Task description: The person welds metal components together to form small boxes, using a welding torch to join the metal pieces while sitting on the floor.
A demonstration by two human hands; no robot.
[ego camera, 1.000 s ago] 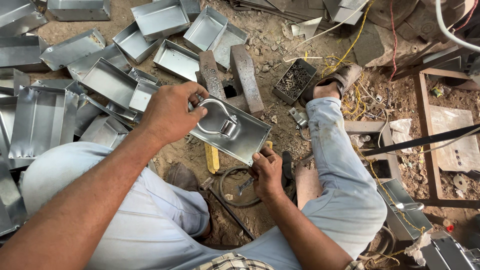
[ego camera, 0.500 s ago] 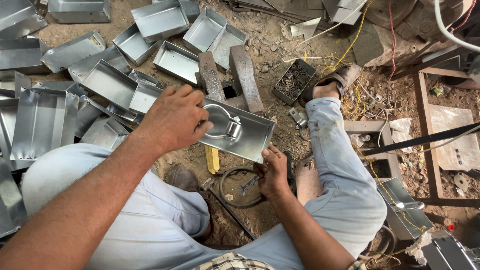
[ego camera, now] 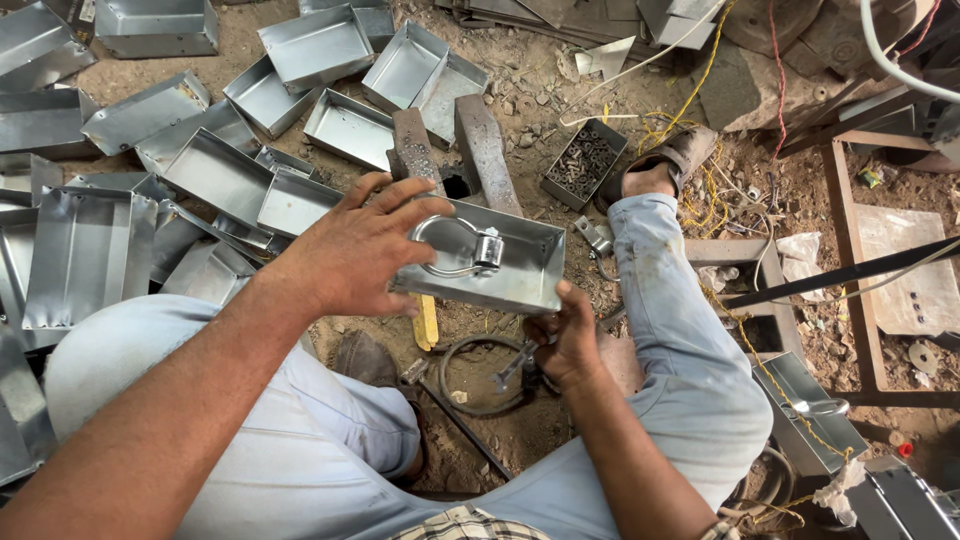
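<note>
Bright, even daylight falls from above, with soft, short shadows. The metal trays (ego camera: pixel 215 170) glare palely. Focus is sharp at centre; wide-lens curvature bends the edges.

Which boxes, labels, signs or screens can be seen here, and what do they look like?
Small dark open box: on the ground above the held tray, square, full of small metal parts.
White sticker: top left corner on a metal tray, small and rectangular.
No signs or screens.

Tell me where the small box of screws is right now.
In the head view, the small box of screws sits on the dirt floor at upper centre, right of the two iron blocks and beside the sandalled foot.
</note>
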